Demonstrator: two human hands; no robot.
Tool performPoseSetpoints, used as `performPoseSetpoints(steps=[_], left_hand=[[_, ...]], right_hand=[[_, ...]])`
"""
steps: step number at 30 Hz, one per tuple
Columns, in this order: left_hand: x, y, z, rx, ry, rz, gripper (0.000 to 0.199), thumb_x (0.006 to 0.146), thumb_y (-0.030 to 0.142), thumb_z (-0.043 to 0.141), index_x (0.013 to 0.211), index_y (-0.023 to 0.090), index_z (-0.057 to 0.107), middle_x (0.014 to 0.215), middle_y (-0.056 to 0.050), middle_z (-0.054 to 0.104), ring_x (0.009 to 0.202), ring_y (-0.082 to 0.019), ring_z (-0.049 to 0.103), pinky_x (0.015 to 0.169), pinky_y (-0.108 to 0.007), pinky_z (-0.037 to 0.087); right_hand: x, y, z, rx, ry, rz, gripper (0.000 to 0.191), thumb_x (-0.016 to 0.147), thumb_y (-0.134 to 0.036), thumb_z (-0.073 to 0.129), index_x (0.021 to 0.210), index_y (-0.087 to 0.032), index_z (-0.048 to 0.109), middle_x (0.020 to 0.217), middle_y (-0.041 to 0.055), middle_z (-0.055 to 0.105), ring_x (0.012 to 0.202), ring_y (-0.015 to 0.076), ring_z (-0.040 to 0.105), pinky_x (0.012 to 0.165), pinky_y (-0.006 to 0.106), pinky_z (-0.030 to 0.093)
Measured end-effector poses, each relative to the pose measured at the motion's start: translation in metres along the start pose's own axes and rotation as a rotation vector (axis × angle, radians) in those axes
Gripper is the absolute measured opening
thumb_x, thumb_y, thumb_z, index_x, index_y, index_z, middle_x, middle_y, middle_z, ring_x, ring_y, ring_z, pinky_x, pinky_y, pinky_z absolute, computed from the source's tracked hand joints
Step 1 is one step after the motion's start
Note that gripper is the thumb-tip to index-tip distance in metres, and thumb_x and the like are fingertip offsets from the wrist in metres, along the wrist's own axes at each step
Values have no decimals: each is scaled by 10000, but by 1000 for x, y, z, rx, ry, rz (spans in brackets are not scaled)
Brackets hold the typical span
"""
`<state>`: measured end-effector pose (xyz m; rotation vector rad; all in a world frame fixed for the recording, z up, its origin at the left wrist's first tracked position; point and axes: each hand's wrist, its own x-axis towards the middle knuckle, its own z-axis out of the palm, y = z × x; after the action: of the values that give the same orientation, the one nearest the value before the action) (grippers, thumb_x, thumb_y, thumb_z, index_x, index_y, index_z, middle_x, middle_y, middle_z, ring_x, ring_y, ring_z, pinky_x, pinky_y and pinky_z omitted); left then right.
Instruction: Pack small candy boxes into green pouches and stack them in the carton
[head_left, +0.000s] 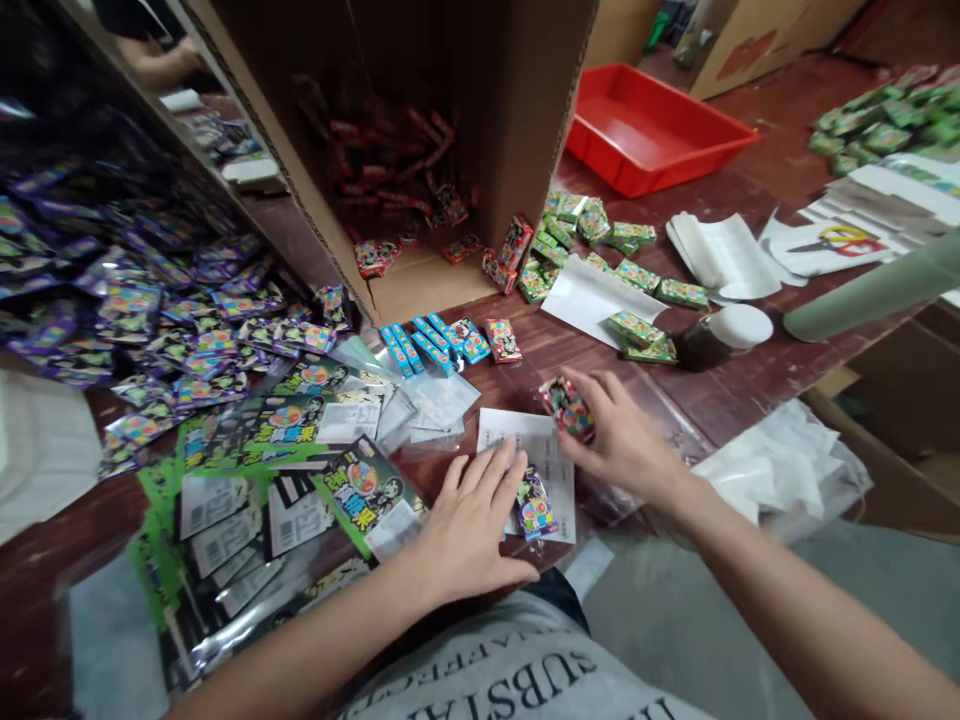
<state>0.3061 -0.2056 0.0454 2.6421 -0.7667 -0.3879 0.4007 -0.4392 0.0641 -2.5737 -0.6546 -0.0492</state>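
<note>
So far, a purple packet (535, 507) lies on paper (566, 497), right hand (624, 432) pinching a red packet (566, 405), left hand (472, 528) spread, seemingly empty; heaps (199, 335) remain.

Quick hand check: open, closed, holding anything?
Left hand: open, palm down beside the purple box; whether they touch, cannot tell.
Right hand: closed on a small red box, between thumb and fingers.

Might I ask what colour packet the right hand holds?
The packet is red with multicoloured print, clearest in head view.
</note>
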Motion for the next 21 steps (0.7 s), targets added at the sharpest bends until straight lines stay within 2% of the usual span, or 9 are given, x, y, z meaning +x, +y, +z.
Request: performPoseSetpoints(steps=[3,5,8,11,14,17,19,21], left_hand=[[15,7,9,-45,66,-6,1320,648,747,754,1614,147,85,1674,-192,199,1512,-386,250,1206,-584,204],[21,11,11,-66,109,-5,1394,619,748,780,1615,143,14,1664,-214,214,1504,-398,260,1194,-590,212],[29,14,7,-77,164,-21,1461,583,744,808,1609,140,-40,1647,-239,241,1481,-421,285,1178,-598,216],[42,21,6,-88,194,-19,1491,537,764,817,1602,116,0,1595,-260,324,1431,-443,336,1156,-602,235],[55,32,10,-76,185,9,1340,623,687,811,1594,107,94,1461,-238,485,1334,-424,432,1118,-578,286],[61,39,14,-50,179,-7,1085,748,520,765,1579,126,189,1341,-190,572,1226,-384,500,1068,-536,334],[60,40,14,-44,181,-15,965,776,467,728,1552,131,263,1341,-180,567,1204,-375,503,1057,-526,337],[57,39,13,-36,168,-8,827,786,448,705,1484,143,383,1335,-170,564,1195,-374,500,1044,-526,341]], right_hand=[[-53,-24,16,54,22,108,728,903,-383,625,1539,-262,291,1343,189,463,1228,389,559,980,576,534],[-76,-28,23,125,5,153,803,878,-489,681,1538,-271,279,1355,189,451,1232,390,559,971,574,548],[-89,-10,14,164,50,242,887,823,-618,712,1522,-248,310,1343,191,470,1211,376,572,961,554,556],[-82,24,-6,16,116,271,942,798,-663,709,1528,-211,321,1361,221,484,1240,409,541,992,601,509],[-68,50,-16,-110,3,199,1042,748,-679,745,1550,-188,295,1396,237,496,1290,451,489,1029,650,448],[-64,59,-16,-109,-61,192,953,778,-597,747,1530,-177,339,1298,212,570,1234,432,522,1014,641,451],[-70,57,-17,10,-35,211,909,803,-543,736,1538,-204,324,1281,185,565,1178,385,557,979,601,490],[-78,51,-19,224,5,230,880,814,-509,735,1541,-261,305,1291,147,544,1108,318,597,941,539,534]])
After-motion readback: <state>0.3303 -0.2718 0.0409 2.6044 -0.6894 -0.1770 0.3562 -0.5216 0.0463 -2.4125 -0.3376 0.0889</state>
